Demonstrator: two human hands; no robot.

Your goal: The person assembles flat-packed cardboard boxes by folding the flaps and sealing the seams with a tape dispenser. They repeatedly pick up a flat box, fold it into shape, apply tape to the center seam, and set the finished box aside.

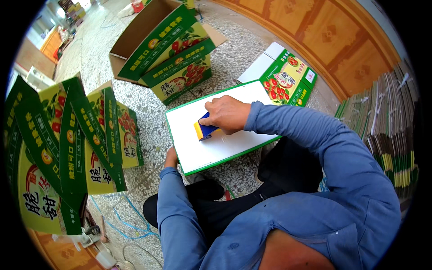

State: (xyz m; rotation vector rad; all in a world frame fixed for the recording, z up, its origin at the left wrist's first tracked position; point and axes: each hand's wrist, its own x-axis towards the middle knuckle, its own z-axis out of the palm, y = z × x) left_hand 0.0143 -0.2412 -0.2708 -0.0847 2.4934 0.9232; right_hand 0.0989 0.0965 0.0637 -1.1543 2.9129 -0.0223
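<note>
1. Currently: right hand (227,115) grips a blue-and-yellow hand tool (205,126) on the white-faced carton (215,152), centre of view.
2. Left hand (171,158) at that carton's left edge; fingers hidden, grip cannot be told.
3. Open-topped cartons (183,82) stand erected; forming probably done, closing not.
4. Apparently left: this carton, flattened-cardboard stack (388,114).

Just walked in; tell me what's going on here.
A person is working on a box that has its white face up. The right hand grips a blue and yellow tool, which seems to rest on that face. The left hand is at the box's left edge, its fingers out of sight. Open cartons stand on the floor to the left and ahead, and flattened cardboard is stacked at the right.
</note>
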